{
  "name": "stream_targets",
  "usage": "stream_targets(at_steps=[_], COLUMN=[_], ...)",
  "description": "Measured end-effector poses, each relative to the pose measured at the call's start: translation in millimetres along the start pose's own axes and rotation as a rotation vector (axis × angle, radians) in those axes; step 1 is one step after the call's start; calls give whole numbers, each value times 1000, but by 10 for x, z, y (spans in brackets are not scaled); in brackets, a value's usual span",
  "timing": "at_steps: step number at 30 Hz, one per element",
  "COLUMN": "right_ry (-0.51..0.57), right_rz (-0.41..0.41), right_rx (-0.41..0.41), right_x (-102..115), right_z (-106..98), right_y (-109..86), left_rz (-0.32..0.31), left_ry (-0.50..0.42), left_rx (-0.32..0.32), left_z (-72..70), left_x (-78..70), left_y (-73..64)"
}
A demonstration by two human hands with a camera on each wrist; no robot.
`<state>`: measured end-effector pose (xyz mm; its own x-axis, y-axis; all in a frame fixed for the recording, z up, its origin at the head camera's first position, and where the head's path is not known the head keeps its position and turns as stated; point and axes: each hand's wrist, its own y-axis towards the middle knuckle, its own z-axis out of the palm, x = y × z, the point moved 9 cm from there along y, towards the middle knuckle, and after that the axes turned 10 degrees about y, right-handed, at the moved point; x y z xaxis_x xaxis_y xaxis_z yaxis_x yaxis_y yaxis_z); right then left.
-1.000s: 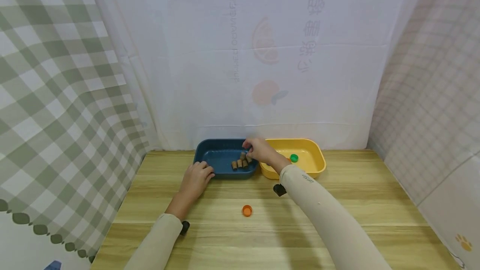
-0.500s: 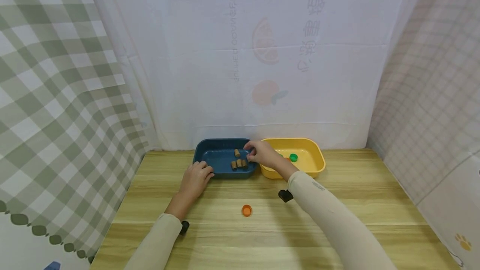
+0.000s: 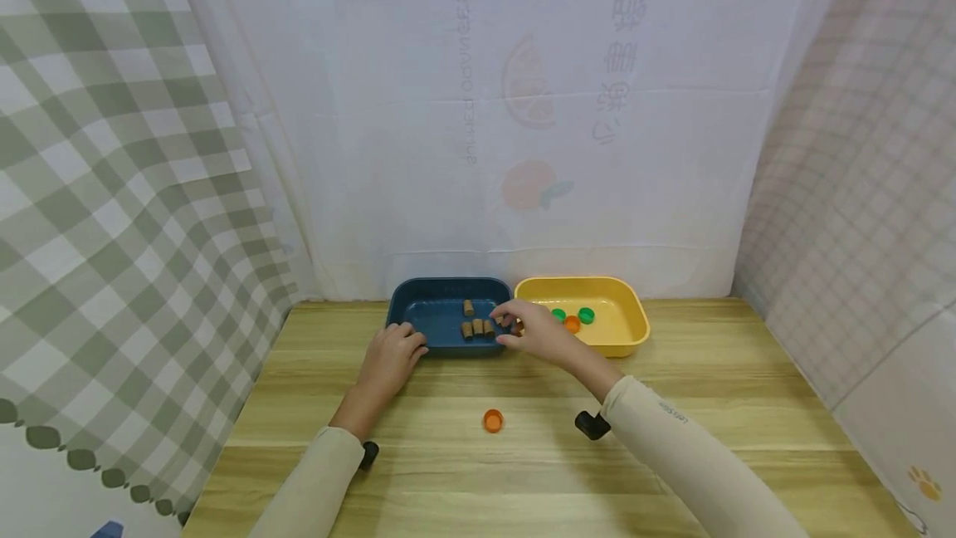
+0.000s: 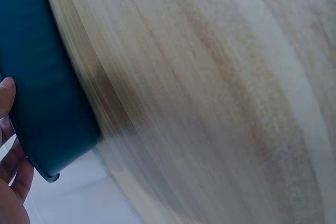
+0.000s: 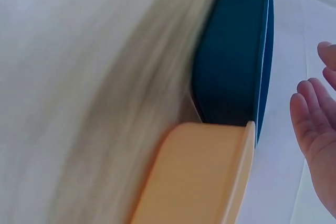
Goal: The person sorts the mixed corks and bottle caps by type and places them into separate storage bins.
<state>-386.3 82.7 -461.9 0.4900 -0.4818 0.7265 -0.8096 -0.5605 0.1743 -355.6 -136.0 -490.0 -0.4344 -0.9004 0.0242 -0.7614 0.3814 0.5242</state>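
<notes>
My left hand (image 3: pixel 390 355) holds the near left corner of a dark blue tray (image 3: pixel 418 349); in the left wrist view the thumb (image 4: pixel 6 97) and fingers lie against its wall and rim. Several brown corks (image 3: pixel 478 327) lie inside, three in a row near the front and one cork (image 3: pixel 468 307) behind them. Over the tray's right end is my right hand (image 3: pixel 541 332), thumb and fingers apart. A small brown bit, probably another cork (image 3: pixel 499 320), shows between its fingertips; the right wrist view shows the fingers (image 5: pixel 310 111) loosely bent, with nothing visible in them.
A yellow tray (image 3: pixel 635 330) adjoins the blue one on the right, holding a green cap (image 3: pixel 586 315), another green cap (image 3: pixel 558 315) and an orange cap (image 3: pixel 572 324). One orange cap (image 3: pixel 493 420) lies on the wooden table (image 3: pixel 448 480). A white cloth (image 3: pixel 373 148) hangs behind.
My right hand has moved right and toward me, uncovering caps in the yellow tray. The rear cork has shifted left, apart from the front row. My left hand has stayed in place.
</notes>
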Motion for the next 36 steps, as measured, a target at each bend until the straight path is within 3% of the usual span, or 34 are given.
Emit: stream_targets(at_steps=[13,20,27,36], right_ry=[101,84,118,18], right_rz=[-59,46,153,125], right_rx=[-24,60,90,127], right_x=[130,-4,-150,-140], right_z=[222,600,824,934], right_y=[-544,-795,-906,-885], left_rz=[3,4,-3,8], left_ry=[-10,-1,-3,-3], left_rx=[-18,-36,-2,-34], left_z=[-8,-3,15,-26], left_x=[-20,-18,-19,-31], left_y=[31,-8,-25,-19])
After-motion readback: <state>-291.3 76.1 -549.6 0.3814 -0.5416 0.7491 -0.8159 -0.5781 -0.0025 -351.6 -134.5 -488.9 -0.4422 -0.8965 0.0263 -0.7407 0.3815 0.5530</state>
